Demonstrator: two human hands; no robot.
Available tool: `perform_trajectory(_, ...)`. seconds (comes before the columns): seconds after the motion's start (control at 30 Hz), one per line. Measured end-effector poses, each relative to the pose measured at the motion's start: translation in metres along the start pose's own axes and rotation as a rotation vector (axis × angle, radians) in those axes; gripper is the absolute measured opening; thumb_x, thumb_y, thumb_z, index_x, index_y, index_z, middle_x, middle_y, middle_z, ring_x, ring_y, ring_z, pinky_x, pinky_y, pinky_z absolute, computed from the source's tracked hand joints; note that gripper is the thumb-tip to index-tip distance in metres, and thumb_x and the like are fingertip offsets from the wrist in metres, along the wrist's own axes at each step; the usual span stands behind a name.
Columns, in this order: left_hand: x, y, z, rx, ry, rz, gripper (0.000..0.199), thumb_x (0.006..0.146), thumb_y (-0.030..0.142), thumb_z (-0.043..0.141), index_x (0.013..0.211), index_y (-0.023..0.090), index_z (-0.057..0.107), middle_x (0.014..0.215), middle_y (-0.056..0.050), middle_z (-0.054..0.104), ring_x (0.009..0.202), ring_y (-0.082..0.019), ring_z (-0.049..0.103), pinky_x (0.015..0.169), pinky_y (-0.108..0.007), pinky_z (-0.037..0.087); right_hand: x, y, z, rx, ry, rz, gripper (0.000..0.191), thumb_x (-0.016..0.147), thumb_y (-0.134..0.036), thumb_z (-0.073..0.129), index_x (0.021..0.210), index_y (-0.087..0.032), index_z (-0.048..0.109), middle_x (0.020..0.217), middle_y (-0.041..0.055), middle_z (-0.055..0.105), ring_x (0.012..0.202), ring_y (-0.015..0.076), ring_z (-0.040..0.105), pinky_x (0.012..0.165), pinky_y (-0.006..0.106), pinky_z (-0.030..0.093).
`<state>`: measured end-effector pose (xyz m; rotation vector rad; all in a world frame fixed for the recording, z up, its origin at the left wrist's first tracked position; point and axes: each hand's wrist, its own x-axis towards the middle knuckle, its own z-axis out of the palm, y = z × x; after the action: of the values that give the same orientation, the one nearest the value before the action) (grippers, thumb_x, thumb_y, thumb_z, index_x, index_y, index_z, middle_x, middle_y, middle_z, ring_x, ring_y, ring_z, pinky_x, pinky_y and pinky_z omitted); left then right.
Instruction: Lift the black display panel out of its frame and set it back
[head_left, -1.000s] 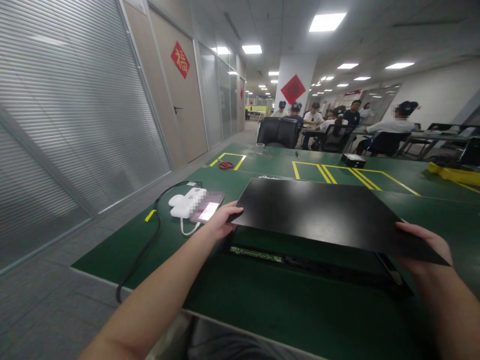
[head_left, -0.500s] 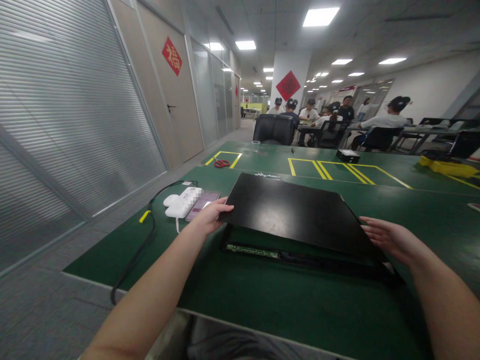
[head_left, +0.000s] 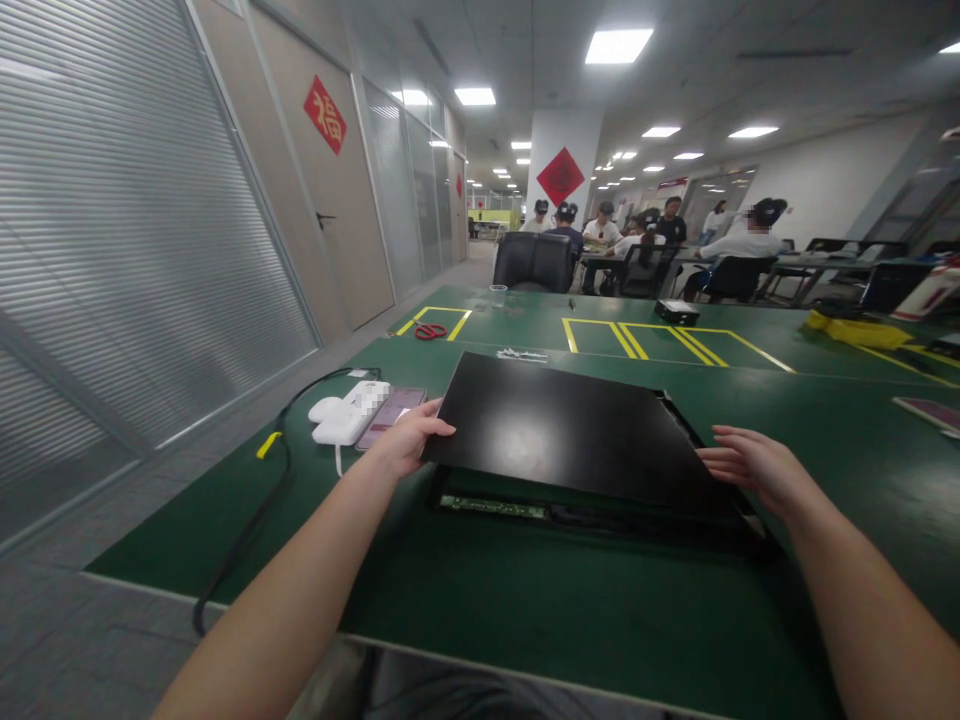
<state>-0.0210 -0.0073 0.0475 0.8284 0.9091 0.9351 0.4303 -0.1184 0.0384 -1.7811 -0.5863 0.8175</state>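
A flat black display panel lies tilted, its left side raised above a thin black frame. A strip of green circuit board shows in the front of that frame; the rest is hidden beneath the panel. My left hand grips the panel's left edge, thumb on top and fingers beneath. At the right edge, my right hand has its fingers stretched out, their tips at the panel's side.
On the green table, a phone, a white power strip and a black cable lie at left. Farther back are red scissors, small metal pieces, a clear cup and a black box. Several people sit beyond.
The view has turned slightly right. My right hand's fingers have come in closer against the panel's right edge. My left hand keeps its hold.
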Motion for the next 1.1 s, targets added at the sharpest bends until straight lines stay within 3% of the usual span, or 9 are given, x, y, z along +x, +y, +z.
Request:
perform_trajectory(0.2,0.0,-0.002,0.001,0.049,0.079,-0.002,0.078,0.048,-0.005,0.067,0.122,0.017,0.067,0.085,-0.005,0.08,0.066,-0.024,0.076,0.057,-0.029,0.059,0.003,0.003,0.003,-0.019,-0.02,0.025,0.043,0.089,-0.013,0.056,0.132,-0.013,0.059,0.07,0.0112,0.076,0.062,0.021,0.074,0.057,0.027,0.061)
perform_trajectory(0.33,0.002,-0.006,0.0,0.076,0.107,0.006,0.076,0.049,-0.006,0.068,0.121,0.017,0.067,0.083,-0.004,0.079,0.066,-0.023,0.075,0.061,-0.031,0.059,0.007,0.006,-0.001,-0.028,-0.022,-0.002,0.038,0.087,-0.014,0.06,0.124,-0.017,0.062,0.07,0.009,0.076,0.062,0.0215,0.074,0.056,0.029,0.062)
perform_trajectory(0.6,0.005,-0.015,0.005,0.102,0.096,0.007,0.062,0.051,-0.006,0.071,0.108,0.017,0.072,0.094,-0.007,0.081,0.091,-0.027,0.078,0.072,-0.03,0.06,0.014,0.009,-0.008,-0.057,0.012,-0.004,0.024,0.084,-0.013,0.068,0.107,-0.017,0.068,0.07,0.0098,0.075,0.062,0.022,0.074,0.058,0.03,0.062)
perform_trajectory(1.1,0.012,-0.028,0.002,0.097,-0.002,0.046,0.058,0.053,-0.004,0.083,0.106,0.017,0.073,0.104,-0.008,0.082,0.104,-0.028,0.077,0.085,-0.032,0.059,0.013,0.009,-0.009,-0.11,0.039,-0.044,0.012,0.085,-0.013,0.065,0.095,-0.019,0.066,0.068,0.0074,0.074,0.06,0.0172,0.071,0.054,0.024,0.059)
